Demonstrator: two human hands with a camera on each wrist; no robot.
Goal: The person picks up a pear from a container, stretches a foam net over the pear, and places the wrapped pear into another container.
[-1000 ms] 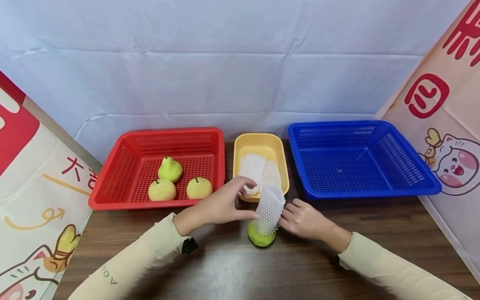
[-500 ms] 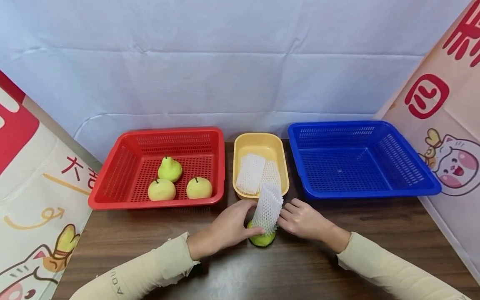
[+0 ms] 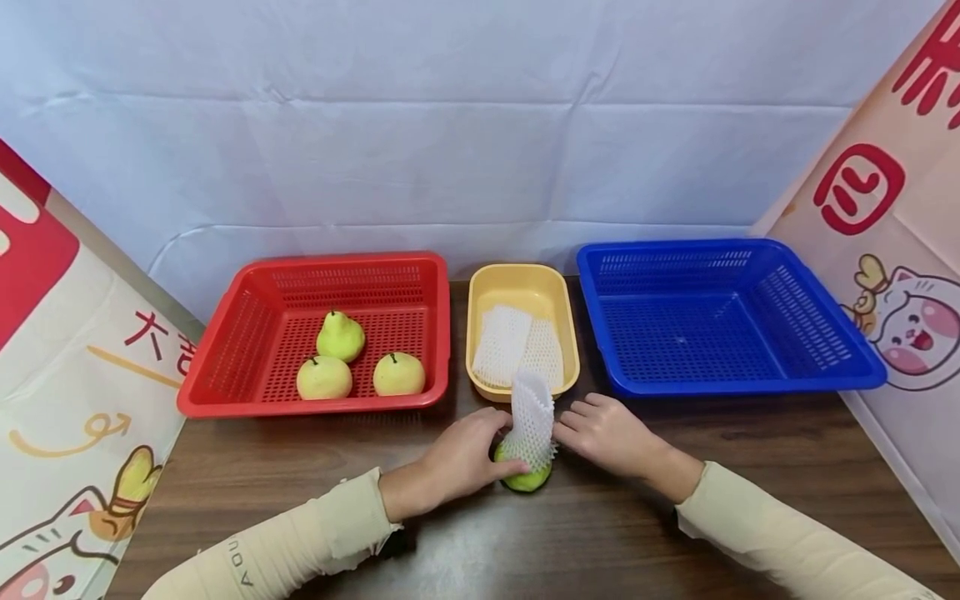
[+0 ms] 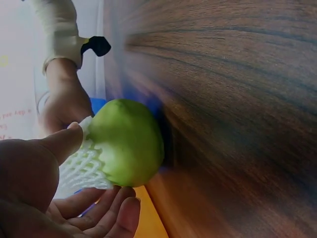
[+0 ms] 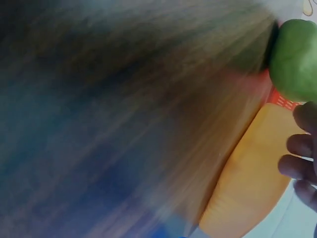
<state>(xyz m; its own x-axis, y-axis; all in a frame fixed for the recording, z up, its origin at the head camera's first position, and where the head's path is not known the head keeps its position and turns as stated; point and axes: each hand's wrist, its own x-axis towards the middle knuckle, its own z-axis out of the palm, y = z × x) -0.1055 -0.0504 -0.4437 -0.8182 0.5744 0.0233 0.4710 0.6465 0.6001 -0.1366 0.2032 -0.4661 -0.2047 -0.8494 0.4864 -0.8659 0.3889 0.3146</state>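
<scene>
A green pear (image 3: 536, 481) stands on the table in the head view, with a white foam fruit net (image 3: 532, 417) over its upper part. The net's free end sticks up above the fruit. From the left, my left hand (image 3: 463, 452) holds the pear, thumb in front at the net's lower edge and fingers behind. The left wrist view shows the bare bottom of the pear (image 4: 130, 144) outside the net. At the right side, my right hand (image 3: 609, 435) has curled fingers and pinches the net's edge; its fingertips are partly hidden.
Behind the hands is a yellow tray (image 3: 517, 273) with more foam nets (image 3: 504, 343). A red basket (image 3: 315, 410) at left holds 3 pears (image 3: 341, 336). At right stands a blue basket (image 3: 738, 387). Wooden table (image 3: 480, 550) lies in front.
My left hand has come down from beside the net and taken hold of the pear. The net's top has tilted to the left and stands more upright. The right hand has barely moved.
</scene>
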